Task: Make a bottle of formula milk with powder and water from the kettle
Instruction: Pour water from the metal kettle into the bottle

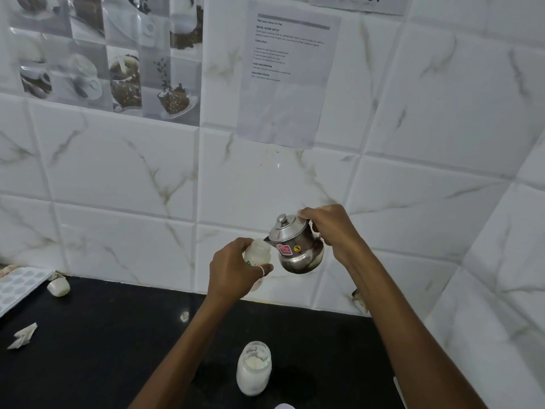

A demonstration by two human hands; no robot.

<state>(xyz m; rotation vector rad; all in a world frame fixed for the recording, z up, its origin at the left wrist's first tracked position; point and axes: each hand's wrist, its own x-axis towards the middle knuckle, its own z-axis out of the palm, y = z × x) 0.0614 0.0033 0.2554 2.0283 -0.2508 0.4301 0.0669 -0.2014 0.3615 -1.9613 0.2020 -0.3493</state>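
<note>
My left hand (234,268) grips a small translucent baby bottle (259,250), held up in the air above the black counter (103,349). My right hand (330,228) holds a small steel kettle (296,249) by its handle, tilted left so its spout sits at the bottle's open mouth. The kettle's lid is on and stickers show on its belly. Whether water is flowing cannot be seen. An open glass jar of white powder (254,368) stands on the counter below my arms.
A white teat or cap (59,286) lies at the back left of the counter beside a dotted tray (17,286). Crumpled white paper (23,336) lies at the left. White marble-look tiles form the wall, with a printed sheet (287,75) taped up.
</note>
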